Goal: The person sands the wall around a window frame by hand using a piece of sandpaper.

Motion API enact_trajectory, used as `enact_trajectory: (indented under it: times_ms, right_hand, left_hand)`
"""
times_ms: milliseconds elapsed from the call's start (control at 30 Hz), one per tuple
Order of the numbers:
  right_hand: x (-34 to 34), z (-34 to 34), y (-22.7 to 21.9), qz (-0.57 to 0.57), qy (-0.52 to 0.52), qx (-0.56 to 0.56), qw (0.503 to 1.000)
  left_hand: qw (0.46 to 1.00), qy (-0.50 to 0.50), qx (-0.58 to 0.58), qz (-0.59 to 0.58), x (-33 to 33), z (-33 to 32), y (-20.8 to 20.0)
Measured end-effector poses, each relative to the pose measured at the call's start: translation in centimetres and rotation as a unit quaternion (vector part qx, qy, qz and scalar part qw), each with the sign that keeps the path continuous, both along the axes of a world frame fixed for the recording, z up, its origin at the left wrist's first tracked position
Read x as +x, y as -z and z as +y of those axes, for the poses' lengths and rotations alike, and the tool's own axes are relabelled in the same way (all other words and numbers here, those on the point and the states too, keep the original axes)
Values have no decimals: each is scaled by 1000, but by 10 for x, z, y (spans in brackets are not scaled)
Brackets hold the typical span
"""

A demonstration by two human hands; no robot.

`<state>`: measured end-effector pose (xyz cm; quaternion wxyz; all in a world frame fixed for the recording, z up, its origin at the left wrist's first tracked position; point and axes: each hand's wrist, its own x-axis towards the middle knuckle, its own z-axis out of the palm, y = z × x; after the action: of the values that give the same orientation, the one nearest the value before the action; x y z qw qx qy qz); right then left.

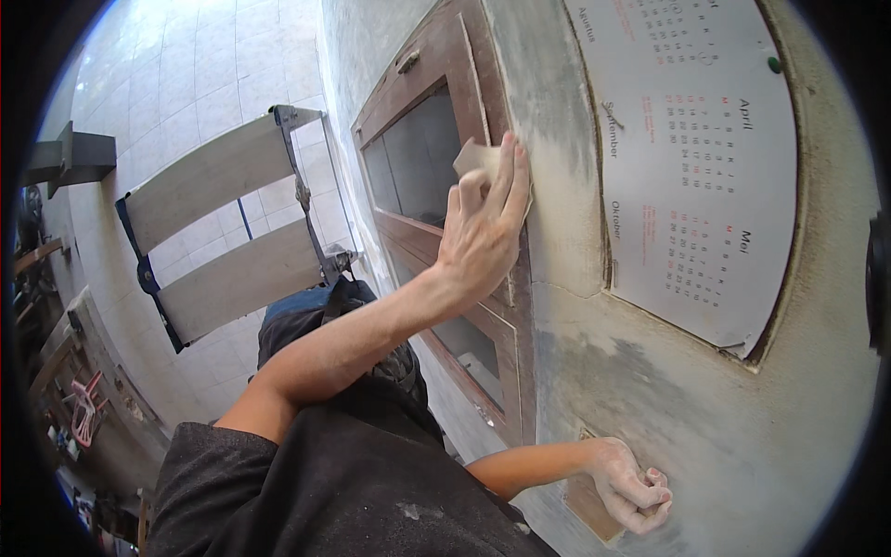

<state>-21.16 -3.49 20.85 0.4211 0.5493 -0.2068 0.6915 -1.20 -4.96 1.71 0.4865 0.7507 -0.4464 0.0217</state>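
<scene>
My left hand (483, 223) presses a folded, pale beige piece of sandpaper (474, 160) flat against the edge of the brown wooden window frame (497, 88), where it meets the wall. Two fingers stretch along the sheet while the others bend over it. Pale dust coats the skin. At the lower right, my right hand (631, 485) is curled closed against the wall, with nothing visible in its fingers. Behind its wrist is a flat brown rectangular panel (594, 512), partly hidden by the hand.
A large printed calendar (691, 223) hangs on the patchy grey-and-cream wall (594, 371). Left of me, a stepladder (227, 176) with wide flat steps stands over the white tiled floor (200, 56). Pink hangers (86, 408) and clutter lie at the far left.
</scene>
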Motion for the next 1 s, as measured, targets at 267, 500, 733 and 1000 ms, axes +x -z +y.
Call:
enact_trajectory:
  times_ms: [267, 500, 733, 1000]
  right_hand:
    - [-1, -2, 2, -8, -22, 2, 1000]
    - [6, 0, 1, 0, -32, 2, 999]
    - [2, 0, 0, 14, -25, 1, 1000]
    - [13, -5, 5, -13, -39, -7, 999]
  left_hand:
    - [999, -8, 43, 16, 15, -3, -7]
    - [998, -64, 9, 19, 49, -27, -5]
    - [999, -3, -29, 15, 13, -6, 4]
    - [998, -57, 25, 23, 33, -18, 1]
